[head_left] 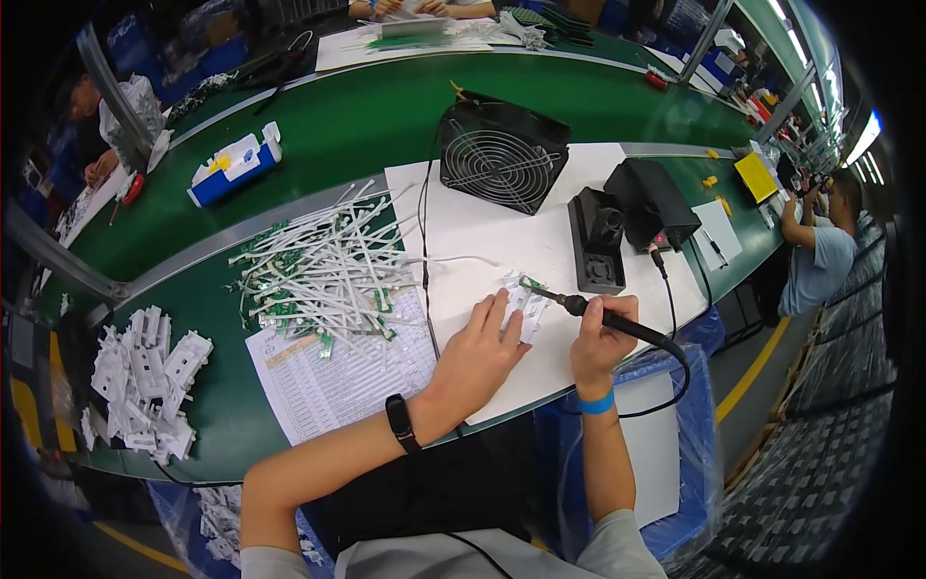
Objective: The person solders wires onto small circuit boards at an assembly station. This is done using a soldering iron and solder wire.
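My left hand (479,355) rests on the white work sheet, its fingers and thumb holding a white plastic housing (529,307) down at its near left side. A small green circuit board (528,283) sits at the far end of this housing, with a white cable running from there to the left. In my right hand (603,349) is a soldering iron (573,304), gripped by its black handle. The iron's tip points left and meets or hovers just over the green board; contact is too small to make out. Part of the housing is hidden under my left fingers.
A black fan (503,154), a black iron stand (597,241) and a black power box (652,205) stand beyond my hands. Left lie white cables with green boards (323,261), a printed sheet (333,391) and white housings (149,381). The iron's cord (683,372) loops right.
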Demonstrator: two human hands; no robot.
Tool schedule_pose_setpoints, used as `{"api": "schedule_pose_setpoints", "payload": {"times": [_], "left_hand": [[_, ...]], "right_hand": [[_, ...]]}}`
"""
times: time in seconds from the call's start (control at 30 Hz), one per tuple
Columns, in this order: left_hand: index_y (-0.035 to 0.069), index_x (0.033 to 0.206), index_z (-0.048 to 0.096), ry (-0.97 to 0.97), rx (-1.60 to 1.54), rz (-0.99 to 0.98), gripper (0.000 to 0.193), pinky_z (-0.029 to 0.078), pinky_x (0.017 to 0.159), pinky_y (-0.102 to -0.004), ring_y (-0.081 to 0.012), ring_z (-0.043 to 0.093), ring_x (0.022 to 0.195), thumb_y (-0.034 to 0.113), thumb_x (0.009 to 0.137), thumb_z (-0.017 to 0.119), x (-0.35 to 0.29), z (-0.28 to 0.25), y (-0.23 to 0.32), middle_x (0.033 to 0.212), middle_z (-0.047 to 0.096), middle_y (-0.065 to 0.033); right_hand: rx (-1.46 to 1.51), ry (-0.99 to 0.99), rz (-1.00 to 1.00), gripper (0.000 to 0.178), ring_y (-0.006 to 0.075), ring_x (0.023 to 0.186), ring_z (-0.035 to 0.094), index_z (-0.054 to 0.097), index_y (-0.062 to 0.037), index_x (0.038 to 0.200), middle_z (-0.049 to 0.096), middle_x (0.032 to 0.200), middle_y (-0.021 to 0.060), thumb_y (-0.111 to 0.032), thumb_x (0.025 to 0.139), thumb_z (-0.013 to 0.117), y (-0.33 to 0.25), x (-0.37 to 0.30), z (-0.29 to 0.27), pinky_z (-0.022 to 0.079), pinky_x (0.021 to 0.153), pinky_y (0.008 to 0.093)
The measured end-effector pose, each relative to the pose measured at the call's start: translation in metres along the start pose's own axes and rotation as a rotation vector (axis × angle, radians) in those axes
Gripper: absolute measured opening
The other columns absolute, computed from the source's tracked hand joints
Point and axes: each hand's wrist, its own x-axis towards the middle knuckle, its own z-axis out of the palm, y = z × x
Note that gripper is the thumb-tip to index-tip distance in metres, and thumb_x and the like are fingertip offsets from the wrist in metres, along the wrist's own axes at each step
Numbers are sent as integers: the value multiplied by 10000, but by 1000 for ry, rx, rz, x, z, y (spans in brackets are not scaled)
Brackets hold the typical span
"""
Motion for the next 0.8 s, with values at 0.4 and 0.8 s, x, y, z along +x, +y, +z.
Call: {"api": "schedule_pose_setpoints", "payload": {"times": [0.4, 0.8], "left_hand": [[-52, 1172, 646, 2, 11, 0, 433, 554, 917, -378, -378, 574, 1180, 246, 874, 746, -1, 1, 0, 1316, 579, -289], [-46, 1176, 652, -17, 11, -17, 430, 560, 907, -374, -372, 575, 1186, 245, 874, 746, 0, -1, 1, 1331, 576, -283]], "right_hand": [[30, -71, 54, 155, 64, 701, 405, 494, -49, 885, 497, 753, -2, -49, 969, 624, -7, 4, 5, 326, 628, 226], [-7, -16, 21, 155, 60, 701, 408, 514, -41, 881, 490, 787, -2, -65, 968, 640, -5, 4, 6, 346, 638, 217]]}}
